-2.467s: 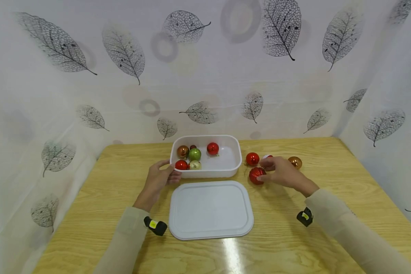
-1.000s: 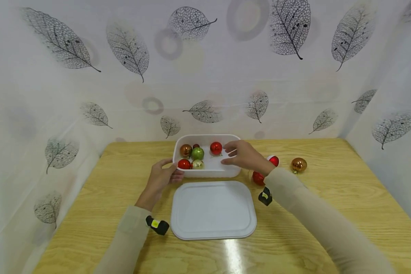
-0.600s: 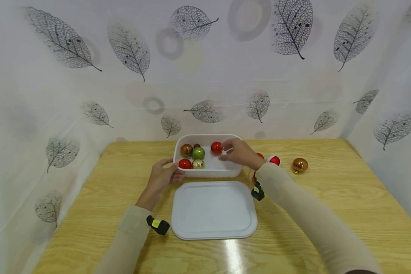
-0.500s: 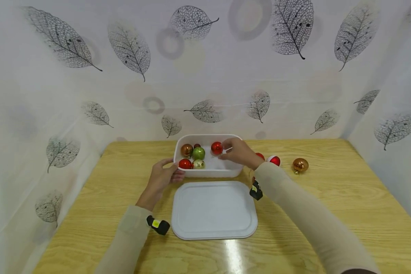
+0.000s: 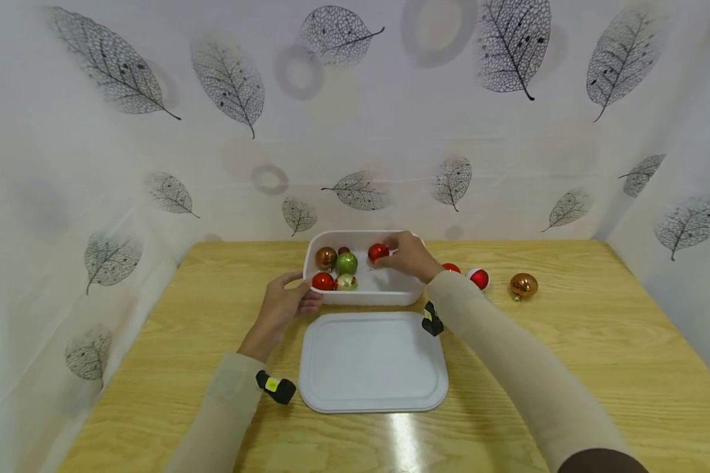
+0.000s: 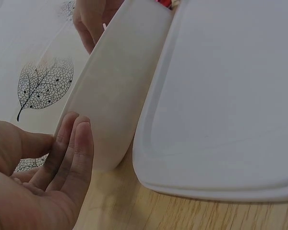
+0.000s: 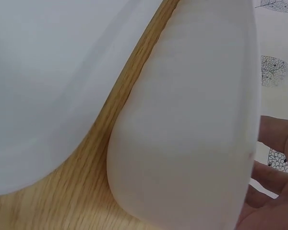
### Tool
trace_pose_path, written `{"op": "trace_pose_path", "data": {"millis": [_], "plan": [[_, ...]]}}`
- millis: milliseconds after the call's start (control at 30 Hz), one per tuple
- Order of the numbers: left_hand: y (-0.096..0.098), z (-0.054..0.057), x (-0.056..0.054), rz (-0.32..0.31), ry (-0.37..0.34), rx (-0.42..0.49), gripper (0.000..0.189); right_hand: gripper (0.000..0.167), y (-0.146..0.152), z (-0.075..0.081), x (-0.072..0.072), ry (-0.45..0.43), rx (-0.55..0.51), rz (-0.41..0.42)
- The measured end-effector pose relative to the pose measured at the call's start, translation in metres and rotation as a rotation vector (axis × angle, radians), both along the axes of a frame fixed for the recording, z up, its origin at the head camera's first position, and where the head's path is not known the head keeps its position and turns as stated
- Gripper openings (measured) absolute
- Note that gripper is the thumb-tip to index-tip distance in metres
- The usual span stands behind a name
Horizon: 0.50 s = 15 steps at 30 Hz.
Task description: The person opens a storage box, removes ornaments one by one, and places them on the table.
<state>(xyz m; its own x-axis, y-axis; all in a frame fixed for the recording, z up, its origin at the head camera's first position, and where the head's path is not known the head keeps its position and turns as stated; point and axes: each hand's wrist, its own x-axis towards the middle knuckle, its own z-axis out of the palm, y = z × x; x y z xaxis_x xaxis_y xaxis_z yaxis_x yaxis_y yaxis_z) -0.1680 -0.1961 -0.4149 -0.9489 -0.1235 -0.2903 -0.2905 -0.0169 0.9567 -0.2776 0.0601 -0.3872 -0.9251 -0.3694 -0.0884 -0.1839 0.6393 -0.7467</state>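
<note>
A white plastic box (image 5: 369, 299) stands on the table and holds several Christmas baubles. My left hand (image 5: 281, 303) grips its front left corner, thumb at the rim and fingers along the outer wall, as the left wrist view shows. Inside, my right hand (image 5: 411, 255) has its thumb and fingers around a red bauble (image 5: 378, 252) near the back wall. To the left lie a copper bauble (image 5: 326, 257), a green one (image 5: 346, 263), a second red one (image 5: 323, 282) and a pale gold one (image 5: 346, 282). In the right wrist view the box wall hides the fingertips.
A white lid (image 5: 374, 361) lies flat in front of the box. Right of the box are a red bauble (image 5: 451, 268), partly behind the right arm, a red-and-white bauble (image 5: 478, 278) and a copper bauble (image 5: 523, 285). A leaf-printed curtain (image 5: 355, 131) hangs behind the wooden table (image 5: 574, 341).
My right hand has moved left from the baubles on the table into the box and closed around the red bauble there. My left hand has stayed on the box corner.
</note>
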Motion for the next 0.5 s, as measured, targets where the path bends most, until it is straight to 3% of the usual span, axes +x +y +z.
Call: {"op": "trace_pose_path", "data": {"millis": [300, 500], "plan": [[-0.001, -0.001, -0.001, -0.003, 0.004, 0.01, 0.045, 0.054, -0.002, -0.012, -0.011, -0.003, 0.048, -0.052], [-0.001, -0.002, -0.002, -0.003, 0.009, 0.021, 0.044, 0.047, -0.005, -0.016, -0.014, 0.026, 0.081, -0.069]]}}
